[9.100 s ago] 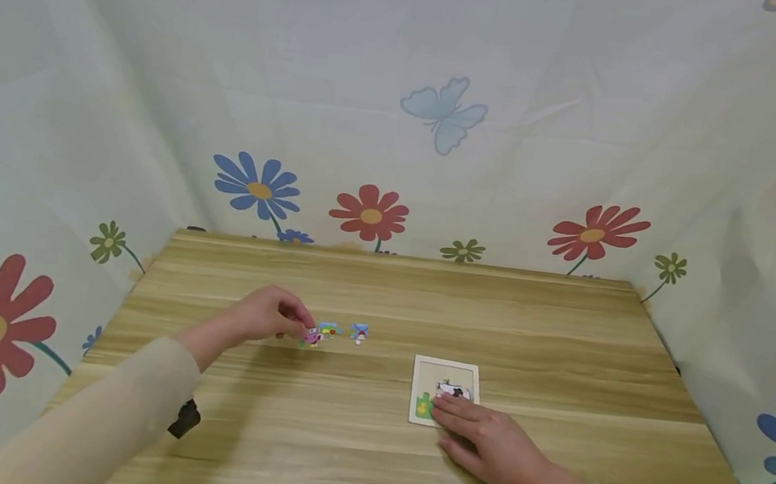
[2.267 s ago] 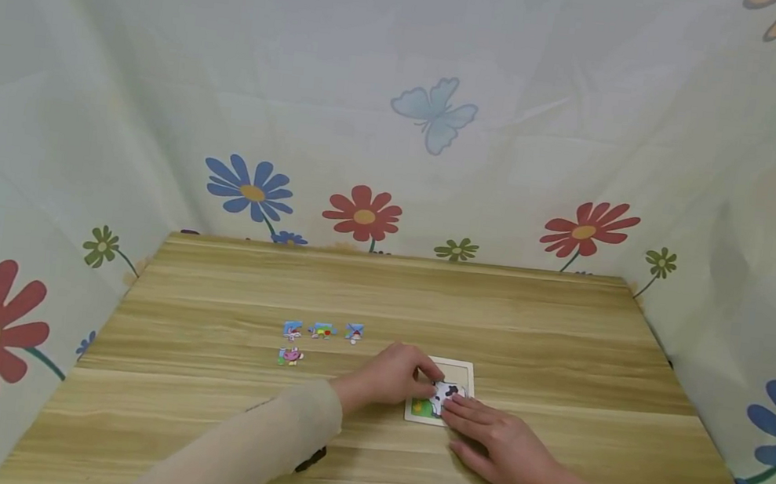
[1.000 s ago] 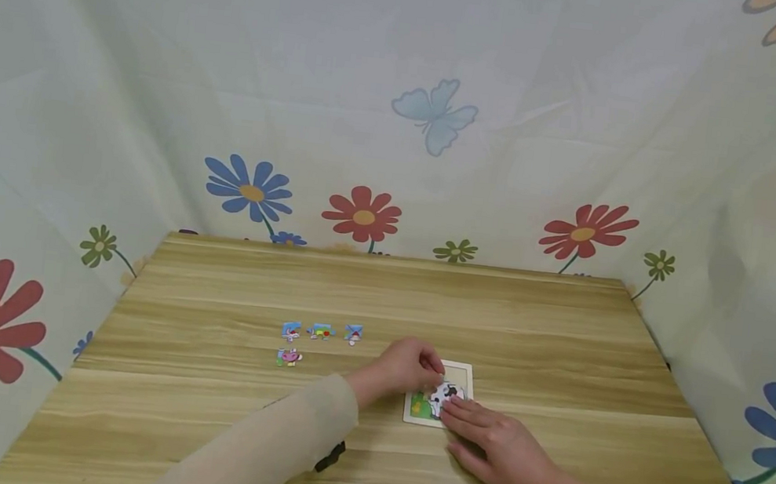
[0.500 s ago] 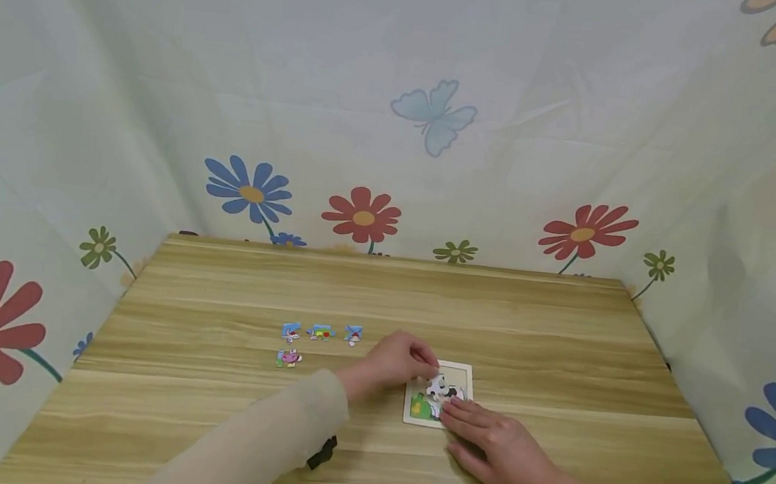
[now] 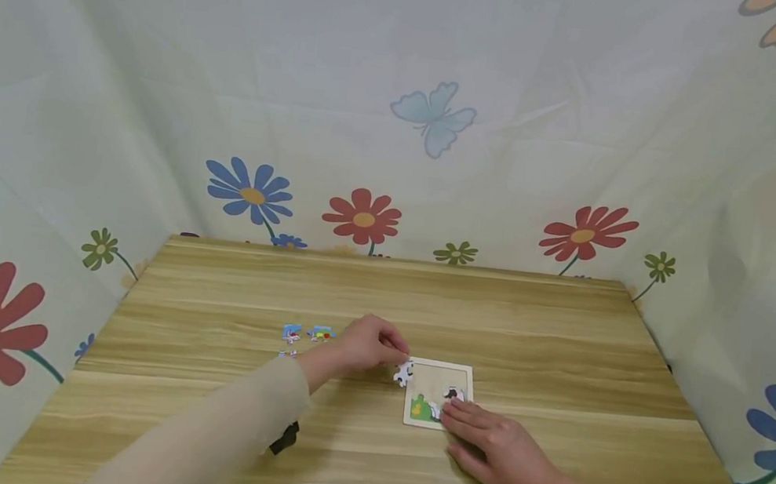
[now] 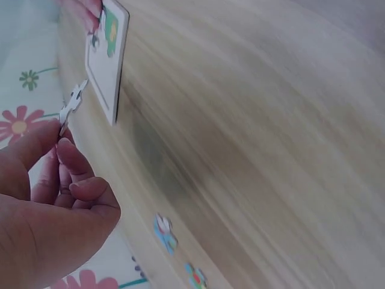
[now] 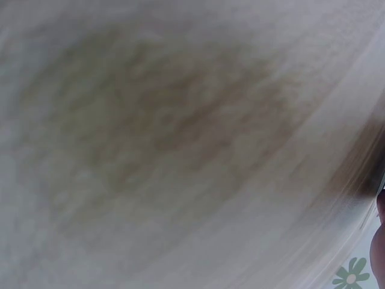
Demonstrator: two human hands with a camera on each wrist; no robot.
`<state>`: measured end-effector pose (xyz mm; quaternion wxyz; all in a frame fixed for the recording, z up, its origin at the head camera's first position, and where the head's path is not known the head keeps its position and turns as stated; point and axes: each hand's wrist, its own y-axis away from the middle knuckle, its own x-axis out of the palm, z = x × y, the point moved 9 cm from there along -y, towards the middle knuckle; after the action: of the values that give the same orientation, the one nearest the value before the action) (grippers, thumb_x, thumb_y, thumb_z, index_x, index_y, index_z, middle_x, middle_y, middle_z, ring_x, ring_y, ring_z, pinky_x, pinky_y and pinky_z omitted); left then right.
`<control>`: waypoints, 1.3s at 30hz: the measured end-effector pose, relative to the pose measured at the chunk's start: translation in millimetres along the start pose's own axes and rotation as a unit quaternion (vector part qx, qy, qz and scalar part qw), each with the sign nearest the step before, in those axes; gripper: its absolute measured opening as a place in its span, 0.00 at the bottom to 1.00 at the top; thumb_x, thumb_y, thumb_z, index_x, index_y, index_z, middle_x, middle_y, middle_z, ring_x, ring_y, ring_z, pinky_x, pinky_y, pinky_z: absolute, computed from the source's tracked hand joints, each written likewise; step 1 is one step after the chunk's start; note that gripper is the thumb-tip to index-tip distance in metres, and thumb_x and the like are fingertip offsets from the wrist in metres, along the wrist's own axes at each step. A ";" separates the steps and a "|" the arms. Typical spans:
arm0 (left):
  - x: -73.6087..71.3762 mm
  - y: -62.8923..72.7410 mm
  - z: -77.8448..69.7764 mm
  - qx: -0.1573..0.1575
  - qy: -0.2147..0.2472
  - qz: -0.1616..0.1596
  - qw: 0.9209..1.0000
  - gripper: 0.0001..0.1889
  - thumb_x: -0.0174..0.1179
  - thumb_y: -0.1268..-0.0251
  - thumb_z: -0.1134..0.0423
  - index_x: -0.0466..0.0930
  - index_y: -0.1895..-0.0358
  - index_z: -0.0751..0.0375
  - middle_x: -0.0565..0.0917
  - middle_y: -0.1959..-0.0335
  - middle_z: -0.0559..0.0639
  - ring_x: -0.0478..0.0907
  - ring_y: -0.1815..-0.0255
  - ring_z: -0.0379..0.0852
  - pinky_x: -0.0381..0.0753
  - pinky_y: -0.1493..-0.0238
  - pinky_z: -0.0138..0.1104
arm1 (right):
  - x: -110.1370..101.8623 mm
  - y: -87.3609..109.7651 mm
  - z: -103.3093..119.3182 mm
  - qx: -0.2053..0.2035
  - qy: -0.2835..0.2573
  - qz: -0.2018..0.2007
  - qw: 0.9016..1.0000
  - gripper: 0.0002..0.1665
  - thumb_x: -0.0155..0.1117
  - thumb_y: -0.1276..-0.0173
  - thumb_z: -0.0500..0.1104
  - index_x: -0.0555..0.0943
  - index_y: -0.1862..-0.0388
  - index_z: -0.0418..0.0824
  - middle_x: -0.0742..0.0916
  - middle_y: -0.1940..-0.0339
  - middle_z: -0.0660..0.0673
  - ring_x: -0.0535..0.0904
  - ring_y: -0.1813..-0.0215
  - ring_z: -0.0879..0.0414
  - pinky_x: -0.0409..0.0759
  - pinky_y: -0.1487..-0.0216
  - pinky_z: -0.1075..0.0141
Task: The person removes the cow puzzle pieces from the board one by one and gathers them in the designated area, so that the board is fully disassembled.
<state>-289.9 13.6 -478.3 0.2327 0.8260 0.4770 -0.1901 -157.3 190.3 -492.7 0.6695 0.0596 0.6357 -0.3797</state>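
My left hand pinches a white jigsaw puzzle piece with dark patches between thumb and fingertips. The piece hangs just off the left edge of a small square puzzle tray with a pale rim. In the left wrist view the same puzzle piece is tilted and apart from the tray. Along the tray's lower side lie a green piece and a black-and-white piece. My right hand rests with extended fingers on the tray's lower right, covering that part. Blurred cloth fills most of the right wrist view.
Left of the tray lie loose pieces: a blue one, a blue-green one, and another piece mostly behind the left sleeve. A black wrist strap shows under that sleeve. Flowered cloth surrounds the wooden table.
My left hand has lifted the black-and-white piece out of the tray and carried it left past the rim. It now hides one loose blue piece. My right hand has stayed put.
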 end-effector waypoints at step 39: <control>-95.8 47.5 73.5 -0.016 -0.084 -0.014 0.996 0.03 0.68 0.45 0.61 0.84 0.70 0.54 0.82 0.73 0.44 0.75 0.72 0.42 0.75 0.67 0.36 | 0.8 -1.1 1.0 0.010 0.003 0.008 1.000 0.27 0.64 0.36 0.51 0.77 0.39 0.45 0.78 0.38 0.48 0.73 0.38 0.52 0.74 0.45 0.55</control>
<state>-300.4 -115.7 -477.5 0.2826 0.7964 0.4702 -0.2546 -157.2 188.6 -492.8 0.6697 0.0726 0.6335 -0.3807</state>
